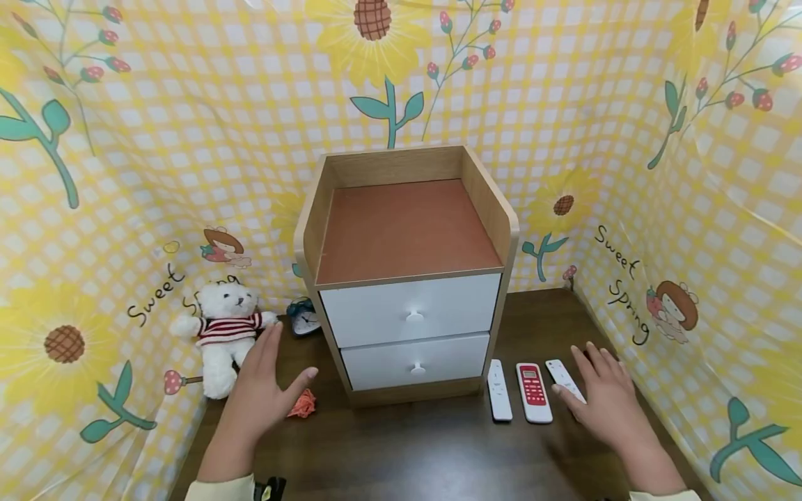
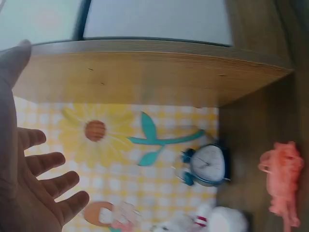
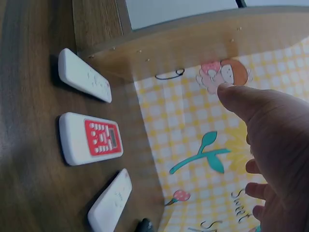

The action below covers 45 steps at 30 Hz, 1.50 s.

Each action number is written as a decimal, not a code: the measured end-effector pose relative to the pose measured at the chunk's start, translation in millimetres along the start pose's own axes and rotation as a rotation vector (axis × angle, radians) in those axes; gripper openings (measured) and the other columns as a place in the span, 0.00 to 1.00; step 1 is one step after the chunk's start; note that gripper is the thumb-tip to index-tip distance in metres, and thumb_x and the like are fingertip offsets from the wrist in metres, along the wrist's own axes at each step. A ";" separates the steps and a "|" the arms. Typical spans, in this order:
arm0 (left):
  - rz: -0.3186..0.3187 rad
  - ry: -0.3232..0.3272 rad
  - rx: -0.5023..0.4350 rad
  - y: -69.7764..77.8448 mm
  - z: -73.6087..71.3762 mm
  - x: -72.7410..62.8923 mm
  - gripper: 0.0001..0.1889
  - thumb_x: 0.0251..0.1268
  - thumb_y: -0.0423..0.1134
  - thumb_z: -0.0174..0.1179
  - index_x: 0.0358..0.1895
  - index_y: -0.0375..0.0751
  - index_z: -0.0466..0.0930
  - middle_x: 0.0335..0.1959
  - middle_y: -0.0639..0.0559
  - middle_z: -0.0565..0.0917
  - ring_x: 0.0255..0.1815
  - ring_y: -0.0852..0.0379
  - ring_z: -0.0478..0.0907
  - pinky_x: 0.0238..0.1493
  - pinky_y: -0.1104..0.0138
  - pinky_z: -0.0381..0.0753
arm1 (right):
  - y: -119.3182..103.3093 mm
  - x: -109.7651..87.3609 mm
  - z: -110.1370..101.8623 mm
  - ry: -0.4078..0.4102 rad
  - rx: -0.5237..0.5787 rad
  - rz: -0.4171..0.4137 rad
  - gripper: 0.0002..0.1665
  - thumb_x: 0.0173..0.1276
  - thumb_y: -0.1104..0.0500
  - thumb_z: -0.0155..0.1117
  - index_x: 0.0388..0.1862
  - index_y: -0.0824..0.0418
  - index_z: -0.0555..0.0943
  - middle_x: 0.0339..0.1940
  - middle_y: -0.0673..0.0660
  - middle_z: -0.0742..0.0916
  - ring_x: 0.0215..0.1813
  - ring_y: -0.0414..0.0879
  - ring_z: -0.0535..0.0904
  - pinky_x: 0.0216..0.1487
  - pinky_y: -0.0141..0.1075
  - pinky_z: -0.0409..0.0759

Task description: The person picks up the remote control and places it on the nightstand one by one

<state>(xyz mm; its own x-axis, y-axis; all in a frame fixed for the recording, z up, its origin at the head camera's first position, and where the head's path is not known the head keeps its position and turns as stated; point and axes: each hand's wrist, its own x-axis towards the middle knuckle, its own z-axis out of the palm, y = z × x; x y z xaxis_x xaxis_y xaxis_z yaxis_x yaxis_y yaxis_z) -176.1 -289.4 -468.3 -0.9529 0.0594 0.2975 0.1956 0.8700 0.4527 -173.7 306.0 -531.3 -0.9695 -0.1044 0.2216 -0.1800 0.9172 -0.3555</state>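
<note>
My left hand (image 1: 262,390) hovers with fingers spread and holds nothing, in front of a white teddy bear (image 1: 218,348) in a striped shirt. An orange-red bundle (image 1: 303,403) lies just right of its thumb; a dark blue alarm clock (image 2: 207,164) stands beyond. On the right, my other hand (image 1: 604,400) is also empty, fingers extended, partly over a white remote control (image 1: 562,376). Beside that lie a remote with a red keypad (image 1: 534,393) and another slim white remote (image 1: 498,390). Between the hands stands a wooden cabinet (image 1: 410,400), both white drawers (image 1: 413,313) closed.
The cabinet has a brown top (image 1: 407,226) with raised wooden sides. It stands on a dark wood table (image 1: 401,452). Yellow checked cloth (image 1: 250,139) with flower prints hangs behind and along both sides. A small dark object (image 3: 144,225) lies near the remotes.
</note>
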 end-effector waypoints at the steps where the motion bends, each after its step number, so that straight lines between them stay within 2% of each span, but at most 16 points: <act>1: 0.008 0.001 -0.016 4.5 -4.2 4.7 0.55 0.77 0.63 0.66 0.92 0.44 0.42 0.88 0.30 0.54 0.85 0.23 0.55 0.75 0.25 0.62 | 2.9 -0.6 0.7 -0.001 0.016 0.005 0.54 0.77 0.36 0.70 0.85 0.69 0.64 0.82 0.82 0.64 0.82 0.82 0.55 0.78 0.77 0.51; 6: 0.049 0.039 -0.101 28.4 -26.2 26.3 0.50 0.80 0.59 0.63 0.92 0.44 0.45 0.86 0.29 0.59 0.83 0.25 0.60 0.74 0.27 0.66 | 19.3 -6.6 6.6 0.017 0.074 0.055 0.52 0.77 0.41 0.72 0.83 0.73 0.65 0.80 0.83 0.66 0.79 0.83 0.60 0.74 0.76 0.61; 9: 0.086 0.096 -0.190 43.7 -39.4 39.0 0.44 0.83 0.54 0.62 0.90 0.43 0.51 0.83 0.32 0.67 0.78 0.29 0.71 0.73 0.33 0.73 | 30.8 -11.8 10.5 0.035 0.100 0.096 0.50 0.78 0.43 0.72 0.82 0.74 0.65 0.79 0.83 0.67 0.76 0.83 0.63 0.71 0.76 0.65; 10: 0.096 0.116 -0.226 49.2 -43.7 43.1 0.42 0.84 0.52 0.61 0.90 0.43 0.53 0.82 0.34 0.69 0.77 0.31 0.73 0.73 0.38 0.76 | 34.7 -13.7 11.9 0.039 0.105 0.112 0.50 0.78 0.43 0.71 0.82 0.74 0.65 0.79 0.83 0.68 0.76 0.83 0.63 0.70 0.76 0.66; 13: 0.105 0.165 -0.341 67.0 -58.4 55.1 0.35 0.86 0.49 0.58 0.87 0.42 0.60 0.80 0.38 0.74 0.74 0.36 0.78 0.72 0.62 0.81 | 47.0 -18.5 15.9 0.058 0.117 0.144 0.49 0.80 0.43 0.69 0.81 0.76 0.65 0.77 0.84 0.69 0.74 0.84 0.65 0.70 0.76 0.67; 15: 0.091 0.179 -0.413 79.5 -68.6 62.5 0.32 0.87 0.49 0.56 0.86 0.43 0.64 0.79 0.40 0.76 0.75 0.39 0.77 0.69 0.77 0.77 | 55.5 -21.9 19.5 0.082 0.116 0.158 0.48 0.80 0.44 0.69 0.80 0.77 0.66 0.76 0.85 0.70 0.73 0.83 0.66 0.69 0.76 0.68; 17: 0.072 0.181 -0.464 91.9 -77.2 69.9 0.31 0.87 0.50 0.55 0.85 0.44 0.66 0.78 0.41 0.77 0.77 0.42 0.76 0.65 0.87 0.70 | 65.3 -25.9 22.5 0.104 0.115 0.177 0.47 0.80 0.44 0.69 0.79 0.78 0.67 0.75 0.85 0.71 0.72 0.83 0.68 0.68 0.75 0.69; 20: 0.048 0.176 -0.517 106.1 -86.6 80.8 0.30 0.87 0.52 0.54 0.83 0.43 0.70 0.77 0.40 0.78 0.79 0.44 0.74 0.64 0.86 0.69 | 78.5 -31.4 26.7 0.099 0.120 0.232 0.47 0.80 0.44 0.68 0.78 0.79 0.67 0.73 0.85 0.72 0.70 0.83 0.70 0.67 0.74 0.71; 22: 0.036 0.174 -0.525 112.8 -90.4 86.9 0.30 0.87 0.53 0.54 0.81 0.42 0.73 0.75 0.41 0.79 0.77 0.48 0.75 0.64 0.84 0.71 | 86.0 -34.3 28.4 0.066 0.128 0.290 0.48 0.82 0.43 0.66 0.79 0.80 0.65 0.74 0.86 0.71 0.70 0.84 0.69 0.68 0.74 0.70; 27: 0.004 0.206 -0.547 119.9 -92.8 98.9 0.28 0.86 0.54 0.55 0.76 0.40 0.78 0.68 0.43 0.84 0.61 0.64 0.79 0.57 0.80 0.74 | 101.0 -39.7 31.8 0.006 0.147 0.424 0.51 0.81 0.45 0.66 0.82 0.82 0.59 0.74 0.89 0.67 0.73 0.85 0.65 0.73 0.74 0.65; 31: -0.042 0.222 -0.552 120.5 -95.1 105.3 0.28 0.83 0.56 0.59 0.73 0.41 0.82 0.60 0.47 0.85 0.53 0.68 0.78 0.53 0.79 0.76 | 108.9 -40.4 36.1 -0.007 0.174 0.507 0.54 0.79 0.47 0.68 0.84 0.81 0.56 0.76 0.89 0.66 0.75 0.85 0.64 0.76 0.73 0.65; 35: -0.084 0.196 -0.522 119.0 -103.6 106.6 0.29 0.81 0.58 0.62 0.72 0.43 0.84 0.59 0.48 0.85 0.53 0.68 0.79 0.52 0.78 0.77 | 117.6 -36.4 41.0 -0.058 0.197 0.577 0.59 0.79 0.44 0.68 0.85 0.82 0.51 0.79 0.89 0.62 0.78 0.84 0.60 0.79 0.71 0.63; 39: -0.112 0.145 -0.520 120.1 -111.8 109.1 0.31 0.79 0.59 0.65 0.73 0.43 0.83 0.64 0.43 0.86 0.55 0.69 0.79 0.52 0.79 0.78 | 127.7 -34.8 48.4 -0.104 0.205 0.646 0.63 0.78 0.39 0.67 0.84 0.84 0.49 0.77 0.89 0.64 0.76 0.85 0.63 0.77 0.71 0.66; 42: -0.140 0.116 -0.548 122.2 -114.7 110.7 0.32 0.77 0.60 0.67 0.74 0.44 0.83 0.67 0.42 0.86 0.56 0.70 0.80 0.53 0.80 0.79 | 132.7 -34.2 54.5 -0.092 0.203 0.674 0.63 0.76 0.39 0.69 0.82 0.85 0.52 0.73 0.89 0.69 0.71 0.84 0.68 0.73 0.71 0.71; 45: -0.151 0.104 -0.562 123.8 -116.0 111.0 0.31 0.77 0.59 0.68 0.73 0.44 0.83 0.68 0.41 0.85 0.57 0.70 0.80 0.54 0.79 0.79 | 134.4 -32.6 60.1 -0.053 0.189 0.658 0.58 0.75 0.43 0.71 0.80 0.85 0.58 0.70 0.88 0.73 0.68 0.83 0.72 0.71 0.70 0.72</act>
<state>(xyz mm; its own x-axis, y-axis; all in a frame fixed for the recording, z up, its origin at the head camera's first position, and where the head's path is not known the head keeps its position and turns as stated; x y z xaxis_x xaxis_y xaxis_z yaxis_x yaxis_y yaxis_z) -230.7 -231.9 -281.7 -0.9574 -0.1180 0.2636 0.1799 0.4704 0.8639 -176.3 409.5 -640.8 -0.8929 0.4287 -0.1377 0.4282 0.7137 -0.5544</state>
